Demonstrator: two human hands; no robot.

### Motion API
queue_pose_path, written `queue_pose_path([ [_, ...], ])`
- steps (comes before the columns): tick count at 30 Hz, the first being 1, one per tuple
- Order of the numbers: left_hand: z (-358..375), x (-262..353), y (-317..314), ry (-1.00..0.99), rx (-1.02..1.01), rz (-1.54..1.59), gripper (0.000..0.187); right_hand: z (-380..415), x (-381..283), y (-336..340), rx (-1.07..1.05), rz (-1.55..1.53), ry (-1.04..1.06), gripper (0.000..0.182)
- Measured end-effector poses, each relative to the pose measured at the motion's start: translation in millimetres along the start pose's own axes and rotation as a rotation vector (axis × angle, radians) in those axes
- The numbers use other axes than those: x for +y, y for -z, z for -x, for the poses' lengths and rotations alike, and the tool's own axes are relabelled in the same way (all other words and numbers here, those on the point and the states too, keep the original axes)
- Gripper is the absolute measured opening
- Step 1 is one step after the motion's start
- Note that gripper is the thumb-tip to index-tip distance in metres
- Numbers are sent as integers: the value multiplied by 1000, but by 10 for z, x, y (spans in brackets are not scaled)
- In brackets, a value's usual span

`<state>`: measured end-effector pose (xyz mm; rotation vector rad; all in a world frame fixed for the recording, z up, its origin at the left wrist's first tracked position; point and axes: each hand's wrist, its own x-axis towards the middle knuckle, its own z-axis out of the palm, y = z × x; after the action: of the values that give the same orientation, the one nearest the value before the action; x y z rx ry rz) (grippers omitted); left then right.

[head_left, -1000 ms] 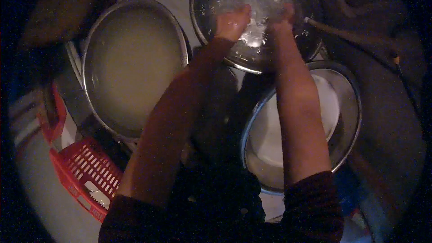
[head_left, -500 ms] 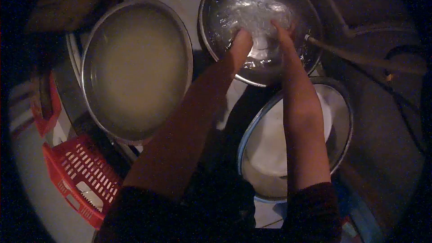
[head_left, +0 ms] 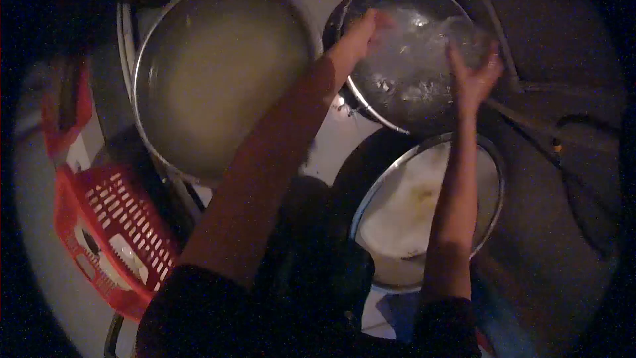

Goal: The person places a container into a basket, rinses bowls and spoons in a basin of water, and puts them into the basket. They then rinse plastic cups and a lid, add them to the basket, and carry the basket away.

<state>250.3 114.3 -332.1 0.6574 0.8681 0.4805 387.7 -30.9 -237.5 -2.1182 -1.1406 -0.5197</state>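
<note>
A round metal basin [head_left: 391, 122] with clear, rippling water stands at the upper middle and looks tilted. My left hand [head_left: 375, 26] is over its left side, close to the rim; its fingers are blurred, and whether they grip anything does not show. On the right side of the basin, my right hand [head_left: 478, 74] has its thumb and fingers spread apart. A shiny, see-through patch lies just above that hand; whether it is water or an object is unclear.
A large metal basin [head_left: 137, 86] of cloudy liquid stands on the left. A blue-and-silver-rimmed tub [head_left: 498, 209] holding something white is at the lower right, partly under my right forearm. A red slotted basket [head_left: 126, 215] sits lower left. A hose [head_left: 520, 116] and dark cables lie right.
My hands have come up out of the water and moved apart, the right one outward. The water basin has shifted and tilted. The whole view has also shifted somewhat.
</note>
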Motion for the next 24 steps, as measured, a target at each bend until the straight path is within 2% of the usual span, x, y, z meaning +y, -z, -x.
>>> queue_pose_path([
  [1,119,45,-26,11,18,25,28,-204,-79,241,36,-165,27,76],
  [2,249,172,-81,15,-98,289,27,-448,-237,454,74,-346,59,73],
  [3,416,315,-148,5,-214,547,26,-620,-456,685,49,-365,78,73],
  [5,905,709,-397,-31,-164,583,28,-911,-877,1137,40,-326,77,67],
  [6,1187,889,-504,-47,-133,596,30,-925,-868,1208,10,-353,91,67],
  [8,1627,1233,-616,-45,-56,646,31,-972,-709,1242,-431,141,310,64],
  [9,1825,1417,-556,-25,-11,689,31,-1123,-1006,1380,-445,102,352,64],
  [11,2230,1620,-619,41,86,772,32,-1364,-1367,1907,-7,118,164,73],
  [12,2407,1696,-694,84,126,812,33,-1415,-1272,2043,-33,89,178,73],
  [13,2456,1516,-738,100,161,714,33,-1400,-1035,2065,-313,93,333,74],
  [14,2521,1448,-685,103,203,614,32,-1436,-1075,2102,-579,83,502,75],
  [15,2788,1684,-659,49,253,624,32,-1551,-1394,2264,-579,20,543,75],
  [17,3357,1978,-813,-56,186,749,34,-1801,-1939,2757,-249,-195,78,75],
  [18,3624,2115,-807,-72,207,758,34,-1829,-1991,2847,-263,-215,90,75],
  [20,4184,2299,-733,-138,508,487,35,-1856,-1998,2937,-641,-182,363,74],
  [21,4390,2397,-603,-168,519,502,35,-1922,-2153,2959,-636,-199,395,74],
  [23,4882,2380,-162,-224,627,587,35,-1855,-2504,2966,-752,-654,249,73],
  [24,5265,2519,-47,-105,737,453,35,-1750,-2671,3012,-771,-652,259,73],
])
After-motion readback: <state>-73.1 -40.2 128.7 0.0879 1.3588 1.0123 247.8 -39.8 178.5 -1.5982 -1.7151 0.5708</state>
